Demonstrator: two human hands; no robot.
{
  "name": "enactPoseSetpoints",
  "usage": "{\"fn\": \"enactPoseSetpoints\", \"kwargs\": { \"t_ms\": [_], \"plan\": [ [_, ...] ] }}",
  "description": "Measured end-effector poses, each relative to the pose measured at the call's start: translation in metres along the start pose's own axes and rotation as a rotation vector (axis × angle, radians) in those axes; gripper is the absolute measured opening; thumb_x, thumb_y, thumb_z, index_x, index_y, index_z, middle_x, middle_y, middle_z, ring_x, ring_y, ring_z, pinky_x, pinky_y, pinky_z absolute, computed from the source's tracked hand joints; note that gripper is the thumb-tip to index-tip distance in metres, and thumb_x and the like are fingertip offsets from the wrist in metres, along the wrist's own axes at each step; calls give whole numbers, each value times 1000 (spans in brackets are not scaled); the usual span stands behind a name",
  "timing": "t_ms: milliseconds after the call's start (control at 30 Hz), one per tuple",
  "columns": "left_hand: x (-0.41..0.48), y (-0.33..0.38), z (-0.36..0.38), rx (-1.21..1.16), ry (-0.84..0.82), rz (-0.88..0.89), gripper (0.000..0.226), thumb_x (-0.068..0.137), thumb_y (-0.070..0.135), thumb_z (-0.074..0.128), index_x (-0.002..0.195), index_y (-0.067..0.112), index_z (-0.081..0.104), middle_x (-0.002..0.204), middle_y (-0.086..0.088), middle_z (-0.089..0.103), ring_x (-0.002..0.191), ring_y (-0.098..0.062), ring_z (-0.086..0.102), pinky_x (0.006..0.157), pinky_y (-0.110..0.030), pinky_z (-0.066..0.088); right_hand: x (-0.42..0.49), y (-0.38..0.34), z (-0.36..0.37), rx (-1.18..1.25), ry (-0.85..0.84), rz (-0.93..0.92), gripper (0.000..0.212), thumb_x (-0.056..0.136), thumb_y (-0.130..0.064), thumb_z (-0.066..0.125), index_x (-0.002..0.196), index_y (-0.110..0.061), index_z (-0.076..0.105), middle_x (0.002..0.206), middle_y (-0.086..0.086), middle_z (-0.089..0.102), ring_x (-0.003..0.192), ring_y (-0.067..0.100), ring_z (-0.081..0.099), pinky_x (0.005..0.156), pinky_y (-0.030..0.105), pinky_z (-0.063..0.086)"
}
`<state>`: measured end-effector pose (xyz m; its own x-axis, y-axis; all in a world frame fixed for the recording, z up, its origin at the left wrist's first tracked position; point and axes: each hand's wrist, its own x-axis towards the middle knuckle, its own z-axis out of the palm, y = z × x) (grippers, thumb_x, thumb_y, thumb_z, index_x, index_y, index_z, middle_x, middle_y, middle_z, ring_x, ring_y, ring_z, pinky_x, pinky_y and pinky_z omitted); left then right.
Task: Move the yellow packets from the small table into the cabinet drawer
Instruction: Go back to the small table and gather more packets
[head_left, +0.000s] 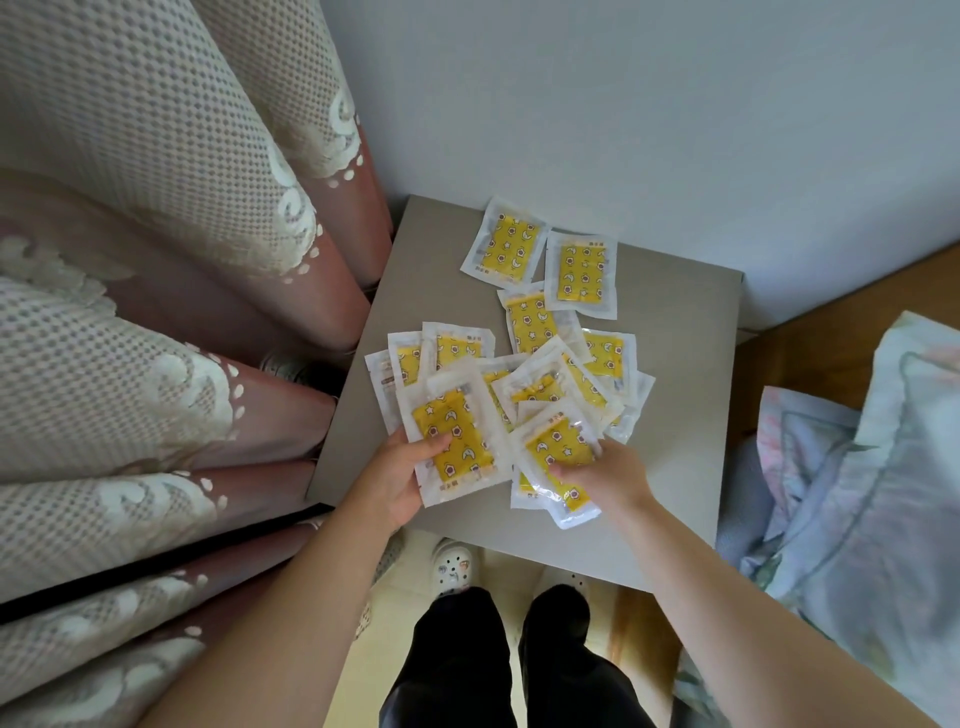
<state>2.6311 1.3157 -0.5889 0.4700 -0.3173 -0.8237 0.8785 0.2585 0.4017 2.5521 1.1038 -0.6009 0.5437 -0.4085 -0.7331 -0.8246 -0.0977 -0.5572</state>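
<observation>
Since the yellow packets (545, 384) lie heaped mid-way across the worktop (680, 431), three apart toward its far edge, they should handle easily: light, floppy, slick film. Left grip (397, 480) curls round the left packet (457, 441), thumb on top. Right grip (610, 473) pinches the right packet (558, 454). Sealed borders look the safest hold.

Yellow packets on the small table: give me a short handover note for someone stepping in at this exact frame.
Hands: the left hand holds the near-left packet, thumb on top; whether more sit in that grip is unclear. The right hand pinches the near-right packet.
Things: the other packets lie overlapped in a pile in the middle of the small table; the far packets, two side by side, lie near the wall. The cabinet drawer is not in view.
Done: nothing visibly stored yet.
Left: gather every packet and carry them to the drawer.
</observation>
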Motion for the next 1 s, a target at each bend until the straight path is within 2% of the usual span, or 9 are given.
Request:
{"fn": "enactPoseSetpoints", "kwargs": {
  "t_ms": [133, 233, 333, 433, 533, 700, 767, 900, 1000],
  "plan": [
    [-1, -3, -3, 27, 2, -29, 51, 72, -1, 62, 121, 11, 58, 121, -16, 64, 108, -34, 62, 85, -52, 52, -2, 9, -20, 688, -245, 234, 51, 62, -16, 81, 110, -11, 65, 109, 9, 71, 99, 26, 67, 91, 42, 50],
    [0, -5, -5, 45, -12, -18, 41, 80, -6, 58, 116, 11, 60, 116, -15, 66, 101, -32, 65, 75, -47, 58, 2, 16, -35, 1123, -375, 207, 71, 54, -12, 88, 119, -13, 60, 119, 10, 67, 108, 30, 65, 84, 46, 55],
    [-3, -4, -4, 195, 52, 36, 37, 84, -11, 58, 114, 11, 60, 109, -12, 68, 95, -30, 67, 70, -43, 59, 10, 21, -47, 1198, -383, 177, 88, 40, -8, 94, 122, -16, 59, 120, 9, 66, 108, 29, 65, 77, 43, 58],
    [-5, -8, 2, 518, 186, 113, 38, 80, -11, 66, 109, 13, 61, 101, -7, 68, 88, -25, 66, 73, -37, 55, 11, 17, -59, 1007, -396, 135, 86, 36, -10, 95, 115, -14, 62, 111, 8, 70, 97, 26, 69, 68, 37, 58],
    [-2, -19, 11, 723, 250, 187, 35, 78, -7, 71, 101, 18, 63, 97, -3, 68, 88, -23, 65, 79, -37, 54, 13, 5, -62, 655, -277, 37, 45, 61, 3, 78, 102, -9, 64, 89, 5, 74, 83, 26, 70, 63, 33, 58],
    [6, -35, 32, 815, 309, 276, 32, 77, -2, 72, 78, 27, 58, 80, 8, 63, 80, -20, 64, 71, -33, 55, 18, -18, -35, 90, 79, -78, 24, 63, 4, 77, 65, -11, 58, 58, 1, 56, 56, 17, 52, 45, 16, 41],
    [8, -37, 40, 824, 339, 294, 31, 77, -1, 72, 75, 27, 58, 78, 8, 63, 76, -18, 63, 66, -29, 53, 20, -20, -22, -42, 149, -103, 24, 68, -1, 74, 61, -10, 53, 55, 2, 49, 51, 17, 46, 41, 20, 35],
    [14, -40, 45, 808, 379, 294, 25, 77, 2, 71, 89, 22, 63, 89, 2, 68, 86, -22, 67, 78, -37, 56, 23, -14, -2, -135, 202, -148, 28, 66, -9, 71, 55, -10, 45, 61, 7, 47, 57, 23, 44, 45, 22, 29],
    [16, -44, 46, 792, 386, 313, 25, 79, 3, 70, 88, 26, 63, 89, 3, 69, 85, -21, 67, 79, -41, 57, 24, -12, 7, -182, 238, -150, 19, 68, -15, 73, 76, -6, 58, 92, 12, 51, 76, 28, 53, 62, 26, 44]
  ]
}}
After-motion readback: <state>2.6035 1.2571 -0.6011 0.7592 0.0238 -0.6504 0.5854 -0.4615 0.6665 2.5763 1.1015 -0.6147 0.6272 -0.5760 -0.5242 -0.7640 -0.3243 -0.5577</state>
